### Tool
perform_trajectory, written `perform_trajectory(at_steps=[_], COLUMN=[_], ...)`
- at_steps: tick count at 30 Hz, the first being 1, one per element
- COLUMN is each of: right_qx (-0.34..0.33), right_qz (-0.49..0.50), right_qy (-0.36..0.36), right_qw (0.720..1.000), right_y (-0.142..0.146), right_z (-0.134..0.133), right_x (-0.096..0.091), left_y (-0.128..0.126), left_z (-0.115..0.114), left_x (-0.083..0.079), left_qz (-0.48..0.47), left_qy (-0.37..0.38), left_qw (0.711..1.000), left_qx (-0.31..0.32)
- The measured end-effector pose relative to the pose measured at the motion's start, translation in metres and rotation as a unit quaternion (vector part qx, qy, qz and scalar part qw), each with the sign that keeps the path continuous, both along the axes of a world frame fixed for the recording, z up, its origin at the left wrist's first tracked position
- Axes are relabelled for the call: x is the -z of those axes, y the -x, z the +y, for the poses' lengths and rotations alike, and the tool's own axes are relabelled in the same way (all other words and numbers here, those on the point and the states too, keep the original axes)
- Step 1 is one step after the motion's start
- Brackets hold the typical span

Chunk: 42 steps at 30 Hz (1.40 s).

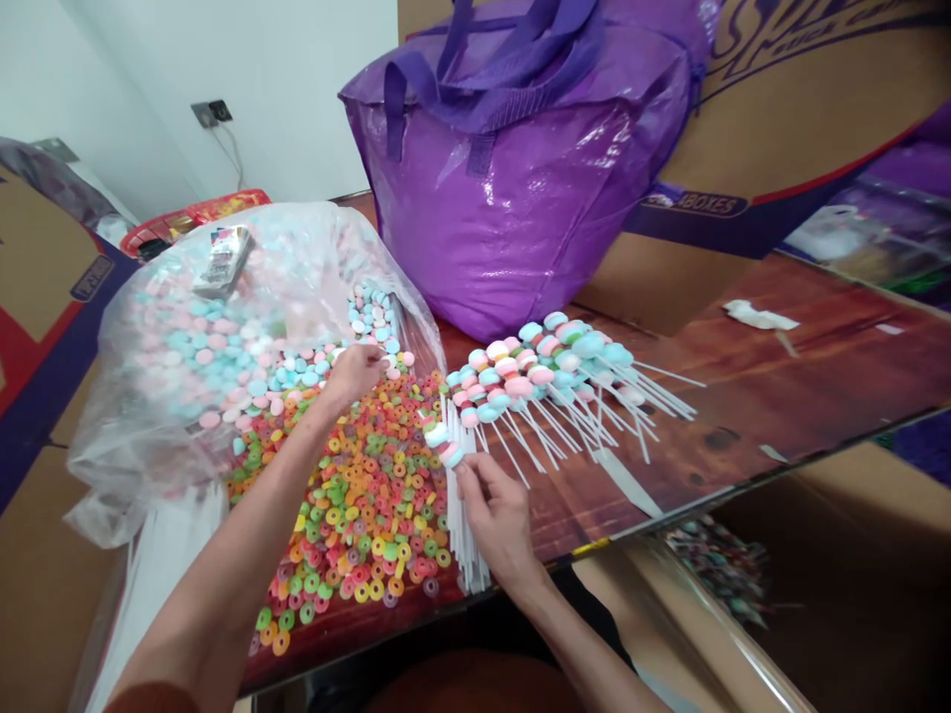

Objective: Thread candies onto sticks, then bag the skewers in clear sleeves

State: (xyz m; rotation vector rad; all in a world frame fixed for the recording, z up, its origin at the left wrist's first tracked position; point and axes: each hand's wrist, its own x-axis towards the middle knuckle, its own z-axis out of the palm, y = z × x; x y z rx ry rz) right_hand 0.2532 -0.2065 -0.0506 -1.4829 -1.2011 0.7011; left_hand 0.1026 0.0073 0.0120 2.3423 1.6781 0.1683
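Pinching a part-filled stick (444,444) between right hand (499,517) fingertips, just beside the ring sweets (364,495). Curling left hand (355,372) fingers onto pastel marshmallows (297,371). Possibly risking pieces slipping off through tilting it.

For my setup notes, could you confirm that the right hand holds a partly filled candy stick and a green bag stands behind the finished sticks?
The head view shows the bag is purple, not green; the right hand, partly filled candy stick and finished sticks are as you say.
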Motion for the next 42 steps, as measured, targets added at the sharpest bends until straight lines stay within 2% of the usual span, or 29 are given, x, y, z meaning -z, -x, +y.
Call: perform_trajectory(at_steps=[6, 12, 22, 28, 37, 42], right_qx=[0.004, 0.0, -0.002, -0.003, 0.0, -0.003], right_qz=[-0.012, -0.011, -0.012, -0.022, -0.025, -0.023], right_qy=[-0.001, -0.005, 0.0, -0.006, -0.005, -0.003], right_qw=[1.0, 1.0, 1.0, 1.0, 1.0, 1.0], right_y=[0.0, 0.0, 0.001, 0.001, 0.002, 0.001], right_z=[-0.001, 0.0, -0.001, 0.0, 0.0, 0.0], right_x=[0.001, -0.001, 0.0, 0.001, 0.001, 0.001], left_y=[-0.016, -0.014, -0.004, 0.002, 0.0, 0.001], left_z=[0.001, 0.001, -0.008, -0.012, -0.005, -0.004], left_x=[0.007, 0.012, 0.023, 0.021, 0.021, 0.017], left_qz=[0.053, 0.073, 0.007, -0.04, -0.049, -0.053], left_qy=[0.004, 0.001, -0.034, -0.042, -0.003, 0.015], left_qw=[0.998, 0.995, 0.994, 0.995, 0.997, 0.996], left_qx=[0.035, 0.073, 0.1, 0.081, 0.051, 0.064])
